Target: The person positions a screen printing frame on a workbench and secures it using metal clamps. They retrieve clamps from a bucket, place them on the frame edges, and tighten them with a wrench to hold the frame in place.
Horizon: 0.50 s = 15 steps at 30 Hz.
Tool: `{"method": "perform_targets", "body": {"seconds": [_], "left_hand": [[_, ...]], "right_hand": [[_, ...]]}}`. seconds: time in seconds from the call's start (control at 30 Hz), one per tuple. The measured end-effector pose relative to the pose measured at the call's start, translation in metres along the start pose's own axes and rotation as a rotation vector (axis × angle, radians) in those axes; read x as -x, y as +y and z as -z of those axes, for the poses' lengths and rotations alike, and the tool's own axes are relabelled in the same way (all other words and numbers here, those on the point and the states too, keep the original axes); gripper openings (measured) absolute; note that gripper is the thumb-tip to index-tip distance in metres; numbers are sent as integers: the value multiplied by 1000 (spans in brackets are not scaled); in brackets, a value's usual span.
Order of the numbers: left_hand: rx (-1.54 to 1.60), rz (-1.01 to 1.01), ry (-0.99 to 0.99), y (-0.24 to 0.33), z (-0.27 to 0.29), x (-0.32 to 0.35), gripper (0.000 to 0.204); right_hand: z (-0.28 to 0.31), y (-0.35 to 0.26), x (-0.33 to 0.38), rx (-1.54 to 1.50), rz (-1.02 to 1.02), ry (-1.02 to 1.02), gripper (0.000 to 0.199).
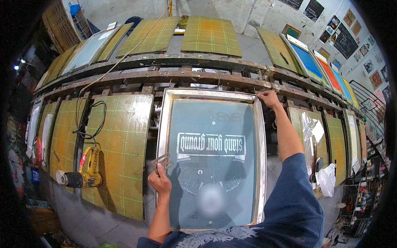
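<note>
A metal-framed printing screen (259, 136) with a grey-blue mesh and a white mirrored design lies flat before me on a long rusty steel rack (165, 74). My left hand (159, 182) grips the frame's left side and pinches a small metal bracket (162, 162) against it. My right hand (269, 98) reaches forward and holds the frame's far right corner, close to the rack's rail.
Yellow-green gridded boards (120, 153) line both sides of the rack. A yellow heat gun (84, 173) with a black cable lies on the board at left. A white plastic bag (326, 180) hangs at right. Coloured screens (308, 60) lean at the far right, under wall posters.
</note>
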<state>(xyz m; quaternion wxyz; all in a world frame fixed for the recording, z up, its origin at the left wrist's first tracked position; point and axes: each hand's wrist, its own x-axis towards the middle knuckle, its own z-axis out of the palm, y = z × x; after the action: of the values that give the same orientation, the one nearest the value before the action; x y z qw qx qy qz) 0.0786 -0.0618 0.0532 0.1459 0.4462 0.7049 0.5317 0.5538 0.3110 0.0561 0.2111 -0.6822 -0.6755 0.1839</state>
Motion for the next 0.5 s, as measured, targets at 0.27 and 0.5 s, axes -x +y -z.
{"method": "perform_targets", "body": {"seconds": [0.27, 0.5], "left_hand": [[41, 21, -8, 2, 1, 1, 43], [-9, 12, -43, 10, 2, -3, 43]], "right_hand": [[-18, 1, 7, -170, -282, 2, 36], [-48, -34, 7, -217, -305, -21, 34]]}}
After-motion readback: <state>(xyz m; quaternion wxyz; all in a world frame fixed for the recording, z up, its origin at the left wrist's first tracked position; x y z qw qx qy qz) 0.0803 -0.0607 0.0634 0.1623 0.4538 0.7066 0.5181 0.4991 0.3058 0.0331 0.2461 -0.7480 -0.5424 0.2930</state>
